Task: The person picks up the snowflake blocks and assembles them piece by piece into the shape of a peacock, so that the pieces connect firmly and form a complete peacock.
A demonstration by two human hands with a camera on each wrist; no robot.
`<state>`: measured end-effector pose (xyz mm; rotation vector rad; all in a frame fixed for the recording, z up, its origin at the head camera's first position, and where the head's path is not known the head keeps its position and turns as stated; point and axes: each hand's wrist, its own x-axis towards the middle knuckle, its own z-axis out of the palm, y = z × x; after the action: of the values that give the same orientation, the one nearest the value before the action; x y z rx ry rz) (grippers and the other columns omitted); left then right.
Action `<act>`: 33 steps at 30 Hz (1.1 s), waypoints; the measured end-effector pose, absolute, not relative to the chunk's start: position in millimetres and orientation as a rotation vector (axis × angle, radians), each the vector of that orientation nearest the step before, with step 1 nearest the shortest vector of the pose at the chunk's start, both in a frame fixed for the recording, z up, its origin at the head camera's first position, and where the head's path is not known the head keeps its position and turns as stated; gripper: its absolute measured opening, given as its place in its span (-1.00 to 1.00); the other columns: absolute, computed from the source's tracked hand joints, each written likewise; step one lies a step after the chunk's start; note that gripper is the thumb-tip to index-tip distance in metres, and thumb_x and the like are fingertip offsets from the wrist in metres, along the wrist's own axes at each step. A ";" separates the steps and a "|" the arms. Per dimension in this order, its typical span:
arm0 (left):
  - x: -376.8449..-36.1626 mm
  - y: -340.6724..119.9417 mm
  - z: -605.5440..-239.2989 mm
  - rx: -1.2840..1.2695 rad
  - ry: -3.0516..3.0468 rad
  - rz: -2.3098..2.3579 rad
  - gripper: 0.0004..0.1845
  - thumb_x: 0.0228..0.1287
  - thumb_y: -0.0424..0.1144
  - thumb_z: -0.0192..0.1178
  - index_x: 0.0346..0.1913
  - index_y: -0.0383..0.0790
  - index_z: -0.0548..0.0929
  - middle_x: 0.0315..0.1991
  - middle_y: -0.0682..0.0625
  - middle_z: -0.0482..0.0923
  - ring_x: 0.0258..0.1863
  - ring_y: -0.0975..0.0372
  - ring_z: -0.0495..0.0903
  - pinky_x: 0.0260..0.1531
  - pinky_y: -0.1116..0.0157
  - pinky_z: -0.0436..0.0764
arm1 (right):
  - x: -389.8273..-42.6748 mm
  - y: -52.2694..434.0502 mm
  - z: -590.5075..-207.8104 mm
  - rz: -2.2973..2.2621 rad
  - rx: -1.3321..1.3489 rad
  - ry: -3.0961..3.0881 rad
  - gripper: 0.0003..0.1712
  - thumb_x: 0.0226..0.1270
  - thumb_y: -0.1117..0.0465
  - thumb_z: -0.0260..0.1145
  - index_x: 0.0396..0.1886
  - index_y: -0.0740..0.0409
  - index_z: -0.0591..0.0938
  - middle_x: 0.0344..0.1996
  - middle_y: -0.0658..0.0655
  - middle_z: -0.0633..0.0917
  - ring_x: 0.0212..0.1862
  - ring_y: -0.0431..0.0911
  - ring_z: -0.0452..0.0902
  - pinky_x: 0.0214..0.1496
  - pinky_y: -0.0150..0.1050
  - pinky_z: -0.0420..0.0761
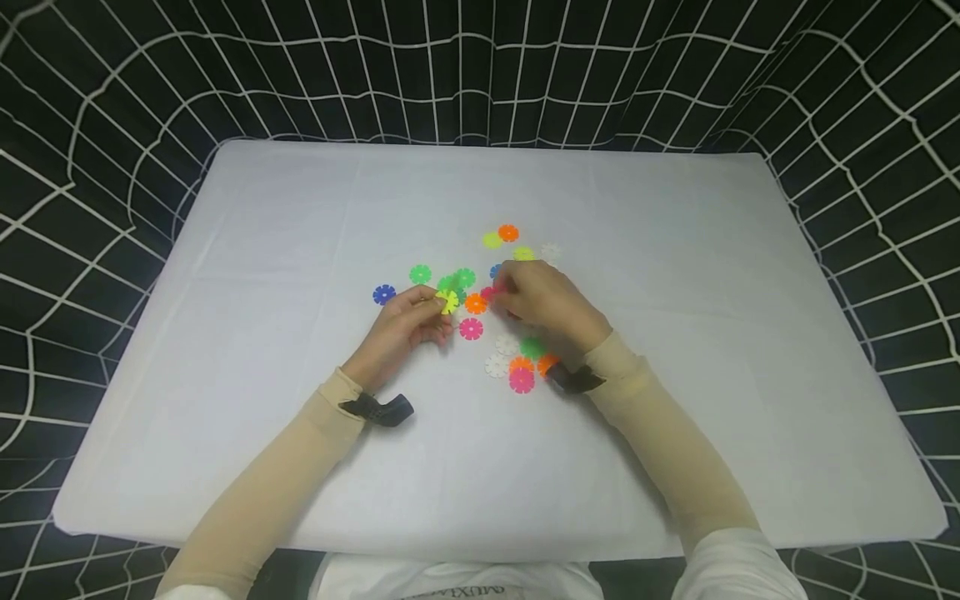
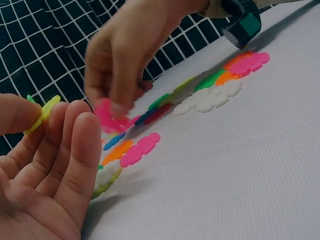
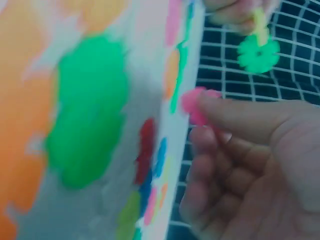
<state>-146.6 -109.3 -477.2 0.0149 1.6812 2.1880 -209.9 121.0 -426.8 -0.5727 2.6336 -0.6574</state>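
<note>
Pinching yellow disc [image 1: 447, 301] in left hand [image 1: 405, 329], right hand [image 1: 547, 302] grip pinching pink disc [image 2: 111, 119]

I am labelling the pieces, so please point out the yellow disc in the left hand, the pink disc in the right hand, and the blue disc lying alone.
yellow disc [image 1: 448, 301], head view, its face.
pink disc [image 2: 111, 117], left wrist view, its middle.
blue disc [image 1: 384, 294], head view, its centre.

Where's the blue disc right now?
In the head view the blue disc lies flat on the white table, at the far left of the scattered pieces, just left of the left hand and below-left of a green disc.
</note>
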 end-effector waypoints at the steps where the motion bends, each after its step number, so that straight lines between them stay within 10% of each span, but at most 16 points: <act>1: -146.8 -109.8 -477.3 0.004 1.671 2.197 -0.91 0.53 -0.29 0.05 -0.06 -0.24 0.49 -0.30 -0.08 0.62 -0.34 0.18 0.61 -0.28 0.36 0.70 | -209.1 119.9 -424.6 -0.729 -0.598 2.607 -0.80 0.40 0.12 0.36 -0.09 0.11 0.67 -0.36 0.08 0.67 -0.29 -0.04 0.53 -0.24 -0.22 0.60; 33: -149.5 -115.8 -481.0 0.016 1.611 2.186 -0.85 0.54 -0.30 0.03 -0.07 -0.34 0.54 -0.36 0.01 0.60 -0.38 0.26 0.61 -0.26 0.38 0.72 | -193.5 99.0 -423.7 -1.051 -0.940 2.557 -0.79 0.35 0.26 0.41 -0.06 0.15 0.79 -0.27 0.06 0.81 -0.34 -0.10 0.58 -0.28 -0.26 0.60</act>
<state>-149.5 -115.8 -481.0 0.0161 1.6113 2.1862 -193.5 99.0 -423.7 -0.9405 2.5566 -1.0506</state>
